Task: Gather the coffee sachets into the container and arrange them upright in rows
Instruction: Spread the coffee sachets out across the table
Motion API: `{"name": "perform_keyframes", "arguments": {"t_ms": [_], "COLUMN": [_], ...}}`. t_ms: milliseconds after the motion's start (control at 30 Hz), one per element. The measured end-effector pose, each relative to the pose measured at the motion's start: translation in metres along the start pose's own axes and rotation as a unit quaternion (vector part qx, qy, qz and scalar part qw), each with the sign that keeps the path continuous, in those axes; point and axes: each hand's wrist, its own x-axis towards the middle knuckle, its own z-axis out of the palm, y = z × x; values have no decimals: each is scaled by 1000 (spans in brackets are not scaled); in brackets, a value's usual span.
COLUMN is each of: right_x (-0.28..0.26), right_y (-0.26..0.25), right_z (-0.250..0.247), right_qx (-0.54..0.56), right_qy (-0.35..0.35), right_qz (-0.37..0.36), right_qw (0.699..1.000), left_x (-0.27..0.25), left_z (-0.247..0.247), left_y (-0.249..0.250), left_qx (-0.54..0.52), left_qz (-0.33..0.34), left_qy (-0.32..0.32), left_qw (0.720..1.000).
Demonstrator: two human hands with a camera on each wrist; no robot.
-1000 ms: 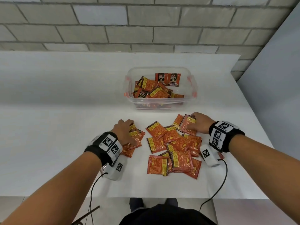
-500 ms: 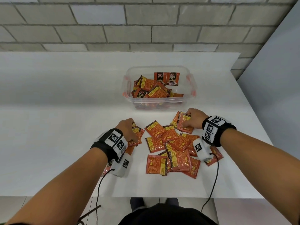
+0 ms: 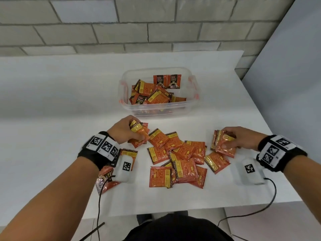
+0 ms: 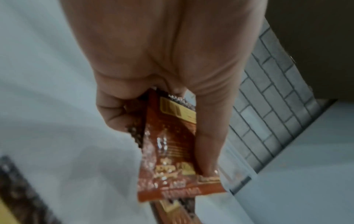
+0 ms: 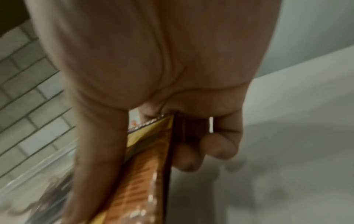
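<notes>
Orange coffee sachets [image 3: 175, 153] lie scattered on the white table [image 3: 52, 136] in front of a clear plastic container [image 3: 191, 108]. Inside the container more sachets [image 3: 152, 94] lie loose, and two stand against its far wall. My left hand [image 3: 133, 132] grips a small bunch of sachets [image 3: 140, 134] at the pile's left, and the left wrist view shows the bunch [image 4: 172, 144] between thumb and curled fingers. My right hand [image 3: 231, 139] holds another stack of sachets [image 3: 223, 143] at the pile's right; this stack [image 5: 149, 159] is also pinched between thumb and fingers in the right wrist view.
A grey brick wall [image 3: 139, 25] runs behind the table. A pale panel [image 3: 286, 84] stands to the right, past the table's right edge. The table's front edge [image 3: 156, 213] is close to my body. Two sachets [image 3: 109, 178] lie under my left wrist.
Both hands have gathered sachets off the table and lifted them slightly. The right hand has moved right, away from the pile; the left hand has risen with its bunch.
</notes>
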Motion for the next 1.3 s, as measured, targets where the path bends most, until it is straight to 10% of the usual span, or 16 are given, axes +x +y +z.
{"name": "perform_keyframes", "arguments": {"t_ms": [200,533,1000,1300], "right_x": [-10,-8,-1,13], "right_y": [-3,-13,-24,-116], "right_z": [27,33,-1,-29], "right_qx": [-145,-330,-109,63], "right_qy": [-83,-50,44,131], "right_qz": [-26,-40,-43,-142], "right_qw": [986,942,992,979], "left_x": [14,26,25,-4], "left_z": [44,58,44,-32], "left_y": [21,30,21,25], "left_qx": [169,255,108,-125], "left_qz": [36,3,36,49], "left_qy": [-110,-52,-33,105], "left_qw": [979,966,993,985]}}
